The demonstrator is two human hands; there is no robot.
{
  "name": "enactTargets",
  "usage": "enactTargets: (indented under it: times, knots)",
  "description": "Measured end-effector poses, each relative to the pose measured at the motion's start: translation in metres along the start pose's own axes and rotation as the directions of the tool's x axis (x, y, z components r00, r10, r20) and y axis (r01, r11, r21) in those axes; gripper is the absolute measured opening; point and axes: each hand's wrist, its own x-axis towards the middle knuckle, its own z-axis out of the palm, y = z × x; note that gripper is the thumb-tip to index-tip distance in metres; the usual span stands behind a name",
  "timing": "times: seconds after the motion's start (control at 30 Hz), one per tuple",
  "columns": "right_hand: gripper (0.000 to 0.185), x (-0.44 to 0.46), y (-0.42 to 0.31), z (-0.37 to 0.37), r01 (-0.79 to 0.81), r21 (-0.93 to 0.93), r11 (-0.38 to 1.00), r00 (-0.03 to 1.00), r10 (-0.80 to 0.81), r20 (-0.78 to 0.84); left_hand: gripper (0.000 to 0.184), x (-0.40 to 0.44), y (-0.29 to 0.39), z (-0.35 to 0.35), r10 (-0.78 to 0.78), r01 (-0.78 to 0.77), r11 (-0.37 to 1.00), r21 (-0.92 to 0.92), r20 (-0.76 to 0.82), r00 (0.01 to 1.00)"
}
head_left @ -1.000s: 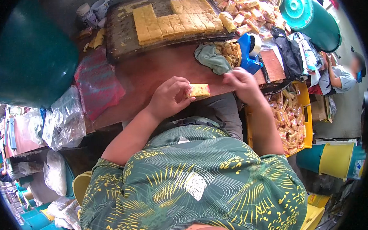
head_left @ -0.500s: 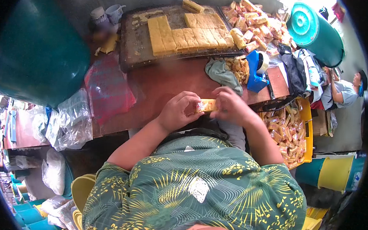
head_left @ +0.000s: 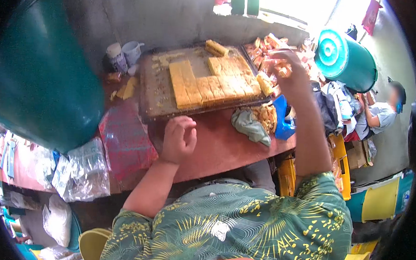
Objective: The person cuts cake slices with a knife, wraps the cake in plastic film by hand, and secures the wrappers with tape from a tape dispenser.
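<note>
My left hand (head_left: 178, 140) hovers over the red tabletop just in front of the baking tray (head_left: 154, 93). Its fingers curl loosely, with a gap at the thumb and nothing visible between them. On the tray lies a yellow sheet cake (head_left: 219, 86) cut into bars, and one loose bar (head_left: 216, 48) rests near its back edge. Stretched out to the back right, my right hand (head_left: 292, 64) is at the heap of wrapped cake bars (head_left: 267, 43). A wrapped cake bar (head_left: 282, 70) shows under its curled fingers; the grip is partly blurred.
A grey-green cloth (head_left: 250, 126), cake scraps (head_left: 265, 118) and a blue tape dispenser (head_left: 283, 118) sit right of the tray. Clear plastic bags (head_left: 83, 171) lie left, below a big green drum (head_left: 43, 76). A yellow crate (head_left: 287, 175) stands low right. Another person (head_left: 380, 114) works beyond.
The hands have parted from the wrapped bar they held together. My right hand has swung out to the heap, my left moved left toward the tray. The view has tilted up.
</note>
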Motion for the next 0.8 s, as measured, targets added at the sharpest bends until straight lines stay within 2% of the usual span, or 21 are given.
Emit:
enactTargets:
  times: [0.03, 0.07, 0.13, 0.2, 0.23, 0.33, 0.37, 0.47, 0.57, 0.77, 0.8]
  knots:
    - [0.020, 0.012, -0.003, 0.030, 0.097, 0.038, 0.995, 0.990, -0.100, 0.099, 0.026, 0.000, -0.001, 0.002, -0.005, 0.005, 1.000, -0.026, 0.010, 1.000]
    - [0.029, 0.024, -0.005, 0.057, 0.090, -0.034, 0.995, 0.963, -0.078, 0.259, 0.025, -0.002, -0.004, 0.002, -0.053, 0.054, 0.998, -0.039, 0.008, 0.999]
    - [0.044, 0.042, 0.011, 0.122, 0.070, -0.065, 0.995, 0.894, -0.034, 0.447, 0.024, -0.005, -0.009, 0.002, -0.155, 0.156, 0.986, -0.059, 0.008, 0.988]
    - [0.051, 0.061, 0.019, 0.173, 0.033, -0.166, 0.986, 0.849, 0.060, 0.525, 0.022, -0.003, -0.009, -0.001, -0.158, 0.158, 0.987, -0.043, -0.014, 0.987]
    - [0.046, 0.067, 0.039, 0.211, 0.033, -0.213, 0.976, 0.862, 0.080, 0.501, 0.021, -0.003, -0.010, -0.003, -0.167, 0.166, 0.985, -0.055, -0.012, 0.986]
    - [0.063, 0.090, 0.038, 0.235, 0.074, -0.426, 0.902, 0.705, 0.255, 0.662, 0.021, -0.006, -0.015, -0.003, -0.197, 0.195, 0.977, -0.085, -0.009, 0.980]
    - [0.067, 0.094, 0.042, 0.244, 0.082, -0.477, 0.875, 0.659, 0.311, 0.685, 0.021, -0.006, -0.017, -0.003, -0.206, 0.204, 0.974, -0.094, -0.011, 0.979]
    - [0.047, 0.092, 0.054, 0.263, 0.124, -0.529, 0.839, 0.689, 0.312, 0.655, 0.021, -0.003, -0.015, -0.003, -0.214, 0.212, 0.971, -0.115, -0.006, 0.977]
    - [0.050, 0.092, 0.043, 0.253, 0.124, -0.531, 0.838, 0.686, 0.314, 0.656, 0.021, -0.004, -0.014, -0.003, -0.233, 0.231, 0.966, -0.118, -0.002, 0.972]
    - [0.068, 0.097, 0.007, 0.215, 0.125, -0.348, 0.929, 0.643, 0.191, 0.742, 0.019, -0.004, -0.012, -0.002, -0.281, 0.279, 0.954, -0.112, 0.001, 0.960]
    - [0.069, 0.091, 0.005, 0.214, 0.090, -0.387, 0.918, 0.645, 0.242, 0.725, 0.019, -0.005, -0.013, -0.002, -0.286, 0.285, 0.951, -0.123, 0.011, 0.958]
